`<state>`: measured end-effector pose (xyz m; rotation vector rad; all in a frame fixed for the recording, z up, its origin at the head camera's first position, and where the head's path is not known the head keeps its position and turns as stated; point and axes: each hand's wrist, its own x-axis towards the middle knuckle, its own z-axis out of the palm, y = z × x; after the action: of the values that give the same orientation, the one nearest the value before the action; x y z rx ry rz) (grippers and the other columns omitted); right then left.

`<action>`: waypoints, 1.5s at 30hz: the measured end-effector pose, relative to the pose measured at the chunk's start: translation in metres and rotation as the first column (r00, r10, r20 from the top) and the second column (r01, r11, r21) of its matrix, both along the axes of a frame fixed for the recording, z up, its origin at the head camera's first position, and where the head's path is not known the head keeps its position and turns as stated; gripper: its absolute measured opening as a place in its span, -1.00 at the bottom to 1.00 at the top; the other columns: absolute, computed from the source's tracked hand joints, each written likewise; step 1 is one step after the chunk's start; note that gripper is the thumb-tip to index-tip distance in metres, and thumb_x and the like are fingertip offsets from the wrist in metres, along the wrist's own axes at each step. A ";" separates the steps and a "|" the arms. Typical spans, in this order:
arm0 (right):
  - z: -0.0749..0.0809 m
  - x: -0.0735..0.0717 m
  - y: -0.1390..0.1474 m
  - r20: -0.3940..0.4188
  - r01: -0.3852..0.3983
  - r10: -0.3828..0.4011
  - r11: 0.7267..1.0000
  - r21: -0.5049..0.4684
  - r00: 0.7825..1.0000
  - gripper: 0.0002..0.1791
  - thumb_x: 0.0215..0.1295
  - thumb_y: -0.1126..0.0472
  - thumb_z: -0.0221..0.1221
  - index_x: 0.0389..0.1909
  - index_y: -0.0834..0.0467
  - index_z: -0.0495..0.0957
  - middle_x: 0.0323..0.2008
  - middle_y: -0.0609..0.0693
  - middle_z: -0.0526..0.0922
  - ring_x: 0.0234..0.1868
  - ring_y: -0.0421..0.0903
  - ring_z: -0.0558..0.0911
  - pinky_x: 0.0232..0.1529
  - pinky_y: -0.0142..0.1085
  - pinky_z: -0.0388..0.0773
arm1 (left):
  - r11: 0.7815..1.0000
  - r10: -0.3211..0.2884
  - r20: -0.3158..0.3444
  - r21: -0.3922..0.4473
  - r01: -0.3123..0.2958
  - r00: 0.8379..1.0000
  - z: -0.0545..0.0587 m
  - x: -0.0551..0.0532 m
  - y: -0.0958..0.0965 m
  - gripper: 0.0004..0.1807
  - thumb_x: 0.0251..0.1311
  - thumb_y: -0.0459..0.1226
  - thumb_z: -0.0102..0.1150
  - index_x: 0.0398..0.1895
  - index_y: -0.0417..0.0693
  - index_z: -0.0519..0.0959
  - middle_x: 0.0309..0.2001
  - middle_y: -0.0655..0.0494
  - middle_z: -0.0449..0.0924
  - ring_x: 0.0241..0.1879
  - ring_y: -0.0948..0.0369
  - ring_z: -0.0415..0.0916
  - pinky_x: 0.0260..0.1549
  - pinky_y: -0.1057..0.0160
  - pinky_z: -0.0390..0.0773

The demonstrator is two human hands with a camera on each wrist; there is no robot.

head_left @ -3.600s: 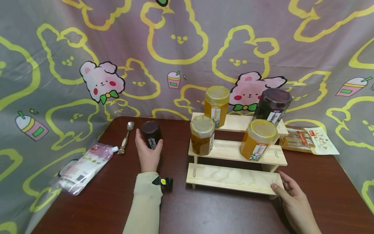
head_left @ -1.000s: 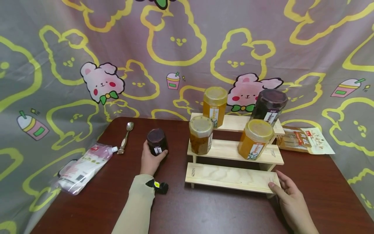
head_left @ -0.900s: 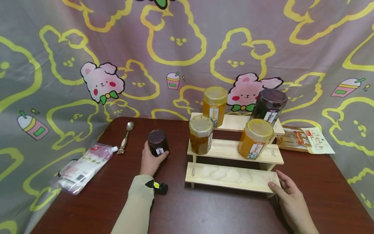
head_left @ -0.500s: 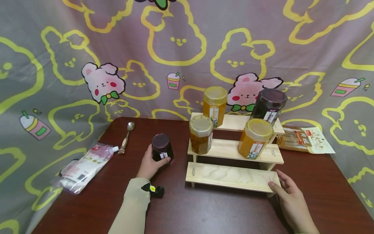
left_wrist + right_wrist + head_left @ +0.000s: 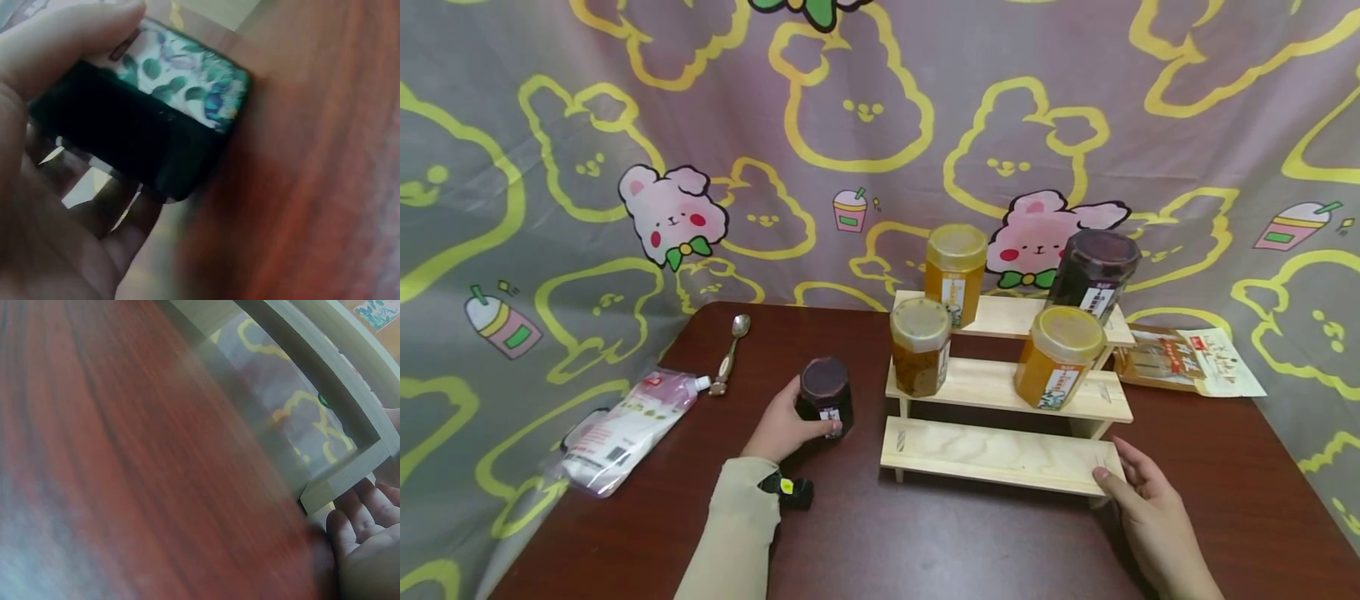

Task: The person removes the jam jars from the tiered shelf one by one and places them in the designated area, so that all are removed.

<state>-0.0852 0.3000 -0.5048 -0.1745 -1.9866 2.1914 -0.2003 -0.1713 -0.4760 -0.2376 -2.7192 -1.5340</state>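
Observation:
My left hand (image 5: 784,425) grips a dark purple jar (image 5: 825,380) left of a three-step wooden rack (image 5: 1000,454). The thumb lies across its front label, with fingers round the far side. Close up in the left wrist view, the jar (image 5: 144,137) shows a leafy printed label. I cannot tell whether its base touches the table. My right hand (image 5: 1157,517) holds the right end of the lowest step, thumb on top; in the right wrist view its fingers (image 5: 369,519) lie beside the rack's leg (image 5: 344,478).
The middle step bears a brown-amber jar (image 5: 919,354) and an orange jar (image 5: 1060,358). On the top step stand a yellow jar (image 5: 955,275) and a dark jar (image 5: 1093,271). A spoon (image 5: 730,354) and spouted pouch (image 5: 632,429) lie left, a food packet (image 5: 1187,360) right.
My left hand has brought the dark jar rightward and nearer to me, towards the rack's lowest step. The right hand keeps its place at the rack's end.

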 end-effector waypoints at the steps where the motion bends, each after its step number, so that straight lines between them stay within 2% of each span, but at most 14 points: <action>1: 0.000 0.000 0.000 -0.001 -0.002 0.002 1.000 0.000 1.000 -0.24 0.43 0.37 0.16 0.46 0.46 -0.04 0.00 -0.36 0.58 0.00 -0.44 0.57 -0.06 -0.58 0.51 | 1.000 -0.011 0.002 -0.008 0.011 1.000 0.002 0.001 0.001 -0.01 -0.20 -0.17 0.68 0.41 0.05 0.38 0.22 0.03 0.55 0.28 0.00 0.40 0.28 -0.18 0.32; 8: -0.001 0.001 -0.001 -0.017 -0.014 0.014 1.000 -0.015 1.000 -0.31 0.43 0.40 0.15 0.44 0.39 0.03 0.02 -0.33 0.59 0.00 -0.42 0.58 -0.06 -0.56 0.53 | 0.997 -0.074 0.023 -0.014 0.074 0.997 0.023 0.009 0.005 0.05 -0.22 -0.13 0.69 0.44 0.11 0.33 0.22 0.08 0.54 0.27 0.02 0.41 0.26 -0.21 0.35; 13: 0.000 0.000 0.000 -0.018 -0.013 0.013 1.000 -0.007 1.000 -0.27 0.43 0.39 0.15 0.46 0.44 -0.01 0.02 -0.34 0.58 0.02 -0.43 0.57 -0.05 -0.57 0.52 | 0.994 -0.105 -0.008 -0.005 0.105 0.994 0.040 0.015 0.008 0.05 -0.21 -0.16 0.69 0.44 0.12 0.32 0.23 0.09 0.53 0.26 0.04 0.43 0.24 -0.19 0.38; 20: 0.000 0.001 0.000 -0.013 -0.012 0.012 1.000 -0.003 1.000 -0.27 0.44 0.38 0.15 0.46 0.45 -0.02 0.02 -0.35 0.57 0.02 -0.43 0.57 -0.05 -0.57 0.51 | 0.991 -0.130 -0.023 -0.019 0.130 0.991 0.049 0.020 0.014 -0.05 -0.22 -0.12 0.70 0.34 0.12 0.40 0.13 0.13 0.57 0.15 0.07 0.51 0.16 -0.14 0.48; 27: 0.000 0.001 0.000 -0.005 -0.003 0.003 1.000 0.002 1.000 -0.29 0.43 0.37 0.16 0.45 0.40 0.03 0.02 -0.34 0.58 0.01 -0.42 0.57 -0.05 -0.58 0.51 | 0.989 -0.144 -0.039 0.013 0.145 0.989 0.064 0.029 0.017 -0.04 -0.25 -0.12 0.71 0.33 0.14 0.41 0.14 0.15 0.57 0.18 0.08 0.48 0.16 -0.16 0.47; 31: 0.000 0.000 0.001 0.003 -0.001 0.001 1.000 0.014 1.000 -0.26 0.43 0.35 0.17 0.47 0.43 0.00 0.03 -0.35 0.56 0.03 -0.44 0.55 -0.04 -0.58 0.50 | 0.981 -0.188 -0.063 0.038 0.191 0.980 0.071 0.034 0.023 -0.03 -0.28 -0.13 0.72 0.32 0.15 0.42 0.12 0.19 0.58 0.16 0.12 0.49 0.16 -0.14 0.46; 36: -0.001 0.000 0.001 0.003 0.002 -0.002 1.000 0.016 1.000 -0.26 0.43 0.35 0.18 0.47 0.44 0.00 0.02 -0.36 0.57 0.02 -0.44 0.56 -0.04 -0.59 0.50 | 0.962 -0.262 -0.055 0.071 0.265 0.964 0.073 0.037 0.034 -0.04 -0.27 -0.14 0.72 0.32 0.13 0.42 0.13 0.20 0.59 0.16 0.16 0.50 0.20 -0.10 0.42; 41: -0.001 0.001 0.000 -0.004 0.000 0.000 1.000 -0.001 1.000 -0.28 0.42 0.37 0.17 0.45 0.43 0.01 0.01 -0.36 0.58 0.01 -0.43 0.57 -0.06 -0.57 0.52 | 0.955 -0.289 -0.008 0.072 0.289 0.957 0.067 0.038 0.046 -0.02 -0.28 -0.13 0.72 0.33 0.14 0.41 0.14 0.23 0.58 0.16 0.20 0.50 0.22 -0.07 0.40; 45: 0.000 0.001 0.000 -0.007 -0.003 0.003 1.000 -0.002 1.000 -0.30 0.42 0.37 0.17 0.44 0.39 0.04 0.01 -0.33 0.59 -0.01 -0.41 0.58 -0.07 -0.56 0.53 | 0.946 -0.316 -0.016 0.069 0.316 0.949 0.062 0.037 0.056 -0.04 -0.31 -0.11 0.73 0.29 0.19 0.43 0.12 0.27 0.56 0.14 0.23 0.51 0.20 -0.03 0.44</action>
<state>-0.0844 0.2999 -0.5045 -0.1650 -1.9826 2.1926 -0.1629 -0.1154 -0.4141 -0.7062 -2.7190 -1.6917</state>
